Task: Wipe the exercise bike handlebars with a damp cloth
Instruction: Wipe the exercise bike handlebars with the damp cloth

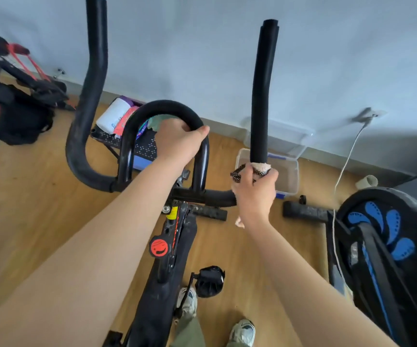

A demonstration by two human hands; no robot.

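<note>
The black exercise bike handlebars fill the middle of the head view: a centre loop (152,108), a curved left horn (94,71) and a tall right horn (265,83). My left hand (179,141) grips the right side of the centre loop. My right hand (255,189) is wrapped round the base of the right horn with a pale pink cloth (260,166) bunched under the fingers. A dark netted edge of the cloth sticks out at the left of the hand, and a pink corner hangs below the wrist.
The bike frame with a red knob (160,246) and a pedal (210,281) runs down toward my shoes. A clear plastic bin (290,176) sits on the wooden floor behind the right horn. Another machine with blue patches (382,234) stands right; a bench and a bag are on the left.
</note>
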